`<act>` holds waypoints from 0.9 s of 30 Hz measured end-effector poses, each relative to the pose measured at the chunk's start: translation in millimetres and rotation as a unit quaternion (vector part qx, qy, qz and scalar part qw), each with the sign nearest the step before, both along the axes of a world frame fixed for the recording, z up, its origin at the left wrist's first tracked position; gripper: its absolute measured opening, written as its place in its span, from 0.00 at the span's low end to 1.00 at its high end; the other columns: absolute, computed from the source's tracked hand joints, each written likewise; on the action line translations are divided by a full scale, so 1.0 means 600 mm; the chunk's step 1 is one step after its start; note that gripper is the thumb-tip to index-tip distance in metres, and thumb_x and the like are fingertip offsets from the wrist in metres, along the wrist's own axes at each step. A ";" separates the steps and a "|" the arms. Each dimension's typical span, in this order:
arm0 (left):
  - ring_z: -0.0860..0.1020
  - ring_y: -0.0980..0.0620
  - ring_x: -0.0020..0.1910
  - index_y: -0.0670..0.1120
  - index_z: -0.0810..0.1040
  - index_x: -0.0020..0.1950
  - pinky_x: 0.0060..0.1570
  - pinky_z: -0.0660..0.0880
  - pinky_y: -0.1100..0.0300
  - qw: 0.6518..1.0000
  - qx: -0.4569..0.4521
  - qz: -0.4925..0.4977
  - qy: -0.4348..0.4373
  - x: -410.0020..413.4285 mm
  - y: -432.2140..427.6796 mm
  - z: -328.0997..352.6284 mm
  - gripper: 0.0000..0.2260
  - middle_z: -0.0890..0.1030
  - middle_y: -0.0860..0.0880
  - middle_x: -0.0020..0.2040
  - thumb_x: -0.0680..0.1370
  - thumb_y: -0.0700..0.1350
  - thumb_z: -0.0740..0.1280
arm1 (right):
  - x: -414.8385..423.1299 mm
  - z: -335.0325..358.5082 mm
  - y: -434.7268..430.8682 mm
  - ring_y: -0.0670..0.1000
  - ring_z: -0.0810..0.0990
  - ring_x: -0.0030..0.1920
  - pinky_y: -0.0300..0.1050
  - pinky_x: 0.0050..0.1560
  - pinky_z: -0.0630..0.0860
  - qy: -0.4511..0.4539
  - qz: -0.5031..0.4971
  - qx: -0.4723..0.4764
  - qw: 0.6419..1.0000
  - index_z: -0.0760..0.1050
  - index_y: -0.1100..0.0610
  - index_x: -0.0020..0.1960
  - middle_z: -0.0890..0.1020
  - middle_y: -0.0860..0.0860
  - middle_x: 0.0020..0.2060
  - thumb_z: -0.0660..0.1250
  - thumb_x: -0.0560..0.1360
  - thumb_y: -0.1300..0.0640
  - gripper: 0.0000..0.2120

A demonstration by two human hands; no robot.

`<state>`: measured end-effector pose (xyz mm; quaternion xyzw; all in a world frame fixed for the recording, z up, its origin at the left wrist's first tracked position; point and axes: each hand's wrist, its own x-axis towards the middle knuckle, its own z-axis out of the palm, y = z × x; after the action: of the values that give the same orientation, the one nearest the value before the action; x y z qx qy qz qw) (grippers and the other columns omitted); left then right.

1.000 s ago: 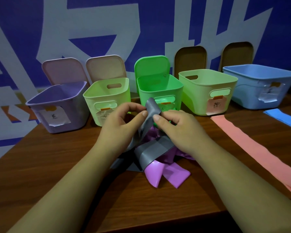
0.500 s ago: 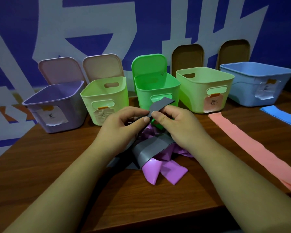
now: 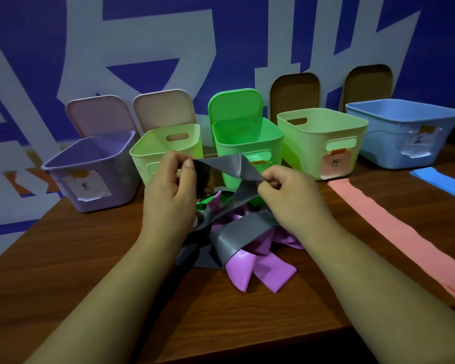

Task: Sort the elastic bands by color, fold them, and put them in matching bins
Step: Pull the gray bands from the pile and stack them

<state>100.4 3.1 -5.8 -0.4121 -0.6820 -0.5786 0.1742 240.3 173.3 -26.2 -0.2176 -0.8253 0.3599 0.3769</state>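
Pinches the grey band (image 3: 221,166) from two sides, up off the tabletop (image 3: 90,258) and just in front of the bright green bin (image 3: 250,143). Grips its upper left corner with the left hand (image 3: 168,198), fingers (image 3: 188,168) closed on the edge with the thumb on the near face. Grips a lower fold on the right with the right hand (image 3: 292,200), fingers curled tight round the material. Keeps the stretch between the two pinches taut, peaked at the top. Trails down from the right-hand pinch into a heap on the wood, looped over a purple band (image 3: 247,271) and next to a scrap of shiny green band (image 3: 205,203).

To the right of the heap, apart from both hands: a long salmon band (image 3: 394,232) laid flat, then a blue band (image 3: 439,178) near the edge of view.

Along the back, in a row from the left: lilac bin (image 3: 121,174), pale green bin (image 3: 147,156), bright green bin, yellow-green bin (image 3: 307,143), blue bin (image 3: 378,143).

On the lilac bin, a white paper label (image 3: 86,186) under orange tape, with one handwritten character, too small to read. On the yellow-green bin, a salmon label (image 3: 335,165) with another handwritten character, not legible. On the blue bin, a pale label (image 3: 418,143) with a handwritten mark, also unreadable. Behind it all, a blue wall (image 3: 142,48) with big white strokes, cropped, not readable as words.
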 end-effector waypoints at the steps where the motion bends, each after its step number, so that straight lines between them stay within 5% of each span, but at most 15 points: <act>1: 0.80 0.53 0.42 0.49 0.76 0.51 0.41 0.79 0.58 1.000 0.010 -0.002 0.015 0.000 -0.004 0.004 0.06 0.78 0.49 0.44 0.87 0.44 0.63 | 0.001 0.001 0.002 0.37 0.79 0.38 0.31 0.34 0.71 0.010 -0.015 -0.009 1.000 0.82 0.48 0.47 0.82 0.43 0.37 0.69 0.81 0.58 0.07; 5: 0.77 0.52 0.45 0.50 0.78 0.52 0.43 0.72 0.60 0.987 -0.077 -0.017 0.139 -0.001 -0.020 0.015 0.02 0.77 0.54 0.49 0.84 0.46 0.67 | 0.004 0.007 -0.001 0.35 0.77 0.37 0.27 0.32 0.70 0.031 -0.025 -0.029 0.999 0.81 0.49 0.47 0.81 0.42 0.37 0.67 0.82 0.58 0.08; 10: 0.79 0.57 0.46 0.55 0.80 0.58 0.42 0.70 0.70 0.975 -0.169 -0.085 0.117 0.004 -0.025 0.026 0.07 0.81 0.60 0.52 0.82 0.53 0.65 | 0.000 0.004 -0.006 0.40 0.76 0.35 0.31 0.32 0.70 0.031 0.005 -0.040 0.999 0.81 0.51 0.43 0.80 0.43 0.33 0.68 0.81 0.56 0.08; 16: 0.78 0.60 0.55 0.57 0.80 0.66 0.53 0.72 0.71 0.935 -0.272 -0.118 0.195 -0.007 0.007 0.045 0.17 0.77 0.59 0.59 0.79 0.46 0.74 | 0.002 0.007 -0.006 0.46 0.79 0.37 0.38 0.34 0.75 0.028 0.025 -0.067 0.997 0.82 0.52 0.42 0.83 0.47 0.36 0.68 0.79 0.55 0.08; 19: 0.79 0.59 0.53 0.55 0.85 0.59 0.51 0.72 0.71 0.938 -0.247 -0.119 0.213 -0.013 0.019 0.047 0.11 0.78 0.57 0.58 0.77 0.45 0.78 | 0.003 0.008 -0.007 0.48 0.78 0.36 0.45 0.36 0.76 0.026 0.033 -0.076 0.996 0.81 0.53 0.42 0.82 0.48 0.35 0.68 0.79 0.55 0.08; 23: 0.82 0.57 0.50 0.52 0.88 0.53 0.49 0.80 0.59 0.960 -0.170 -0.104 0.199 -0.025 0.032 0.063 0.06 0.83 0.56 0.52 0.78 0.43 0.77 | 0.004 0.003 -0.004 0.47 0.83 0.42 0.48 0.42 0.80 0.031 0.056 -0.103 0.993 0.83 0.50 0.45 0.85 0.46 0.38 0.69 0.81 0.52 0.08; 27: 0.83 0.59 0.46 0.51 0.88 0.53 0.48 0.82 0.54 0.968 -0.144 -0.069 0.194 -0.031 0.026 0.132 0.06 0.86 0.57 0.46 0.78 0.42 0.77 | -0.003 -0.003 -0.017 0.38 0.82 0.51 0.40 0.51 0.80 0.032 0.083 -0.078 0.993 0.84 0.44 0.53 0.86 0.39 0.47 0.71 0.82 0.47 0.04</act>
<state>81.6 18.7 73.6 -0.5832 -0.6811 -0.3944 0.2014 238.7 163.3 -28.1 -0.1651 -0.7972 0.4603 0.3540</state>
